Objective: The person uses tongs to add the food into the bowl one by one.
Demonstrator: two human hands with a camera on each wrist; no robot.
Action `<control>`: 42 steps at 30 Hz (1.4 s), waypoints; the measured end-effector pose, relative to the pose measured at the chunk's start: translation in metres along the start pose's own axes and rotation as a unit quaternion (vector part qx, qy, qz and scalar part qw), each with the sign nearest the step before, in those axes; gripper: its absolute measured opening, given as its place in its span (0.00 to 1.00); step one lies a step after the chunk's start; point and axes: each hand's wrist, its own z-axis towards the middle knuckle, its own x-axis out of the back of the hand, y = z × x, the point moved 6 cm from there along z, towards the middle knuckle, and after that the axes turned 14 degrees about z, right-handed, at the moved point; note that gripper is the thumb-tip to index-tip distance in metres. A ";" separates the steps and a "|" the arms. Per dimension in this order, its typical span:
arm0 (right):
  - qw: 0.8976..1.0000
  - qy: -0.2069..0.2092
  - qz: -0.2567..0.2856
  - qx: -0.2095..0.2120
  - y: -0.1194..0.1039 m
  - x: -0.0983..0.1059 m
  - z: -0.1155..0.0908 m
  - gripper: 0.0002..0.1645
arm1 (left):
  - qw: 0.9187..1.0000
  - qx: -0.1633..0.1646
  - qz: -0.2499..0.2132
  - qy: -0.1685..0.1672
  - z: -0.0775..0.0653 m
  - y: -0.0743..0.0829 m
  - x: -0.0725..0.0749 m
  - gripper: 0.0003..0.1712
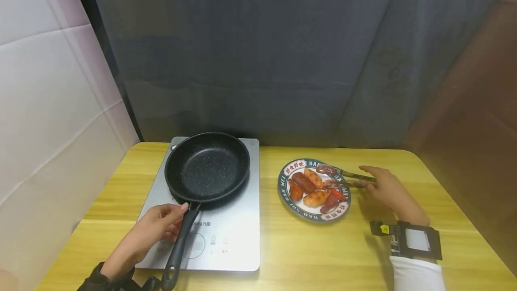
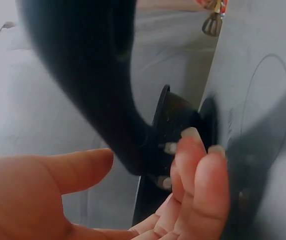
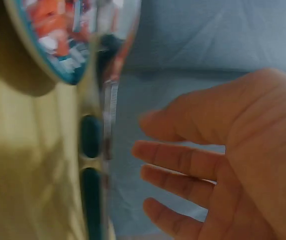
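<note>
Both hands are loosely parted, neither curled tight round anything: the right hand [image 1: 387, 190] is at the handle ends of the tongs [image 1: 357, 175], the left hand [image 1: 155, 228] at the pan handle [image 1: 181, 237], close to where it joins the pan [image 1: 210, 169]. Whether any fingertip actually touches tongs or handle, I cannot tell. The relation that counts is tongs to right hand — their tips lie over the food pieces [image 1: 316, 199] on the plate [image 1: 300, 210], their long axis runs sideways, and their handle ends stick out past the plate's right rim toward that hand. The left hand is well apart from them, over by the hotplate [image 1: 238, 237]. The pan handle points differently — from the pan back toward the person, slanting a little left.
</note>
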 end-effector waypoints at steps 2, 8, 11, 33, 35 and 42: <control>1.000 0.000 0.003 0.003 0.004 -0.005 0.000 0.29 | 1.000 -0.001 0.000 -0.013 0.000 0.000 -0.003 0.29; 1.000 -0.010 0.021 -0.012 0.014 -0.022 -0.002 0.34 | 0.998 -0.012 -0.018 -0.066 -0.001 0.001 -0.012 0.29; 0.999 -0.014 0.023 -0.023 0.018 -0.028 -0.002 0.35 | 0.993 -0.027 -0.046 -0.103 -0.003 0.002 -0.016 0.29; 0.997 0.036 -0.016 -0.066 0.038 -0.029 -0.006 0.23 | 0.871 -0.030 -0.358 -0.334 -0.015 0.014 -0.049 0.15; 0.997 0.031 -0.014 -0.067 0.038 -0.028 -0.007 0.23 | 0.873 -0.030 -0.354 -0.333 -0.015 0.014 -0.049 0.14; 0.999 0.013 -0.011 -0.033 0.023 -0.019 -0.008 0.24 | 0.886 -0.026 -0.342 -0.313 -0.017 0.014 -0.049 0.11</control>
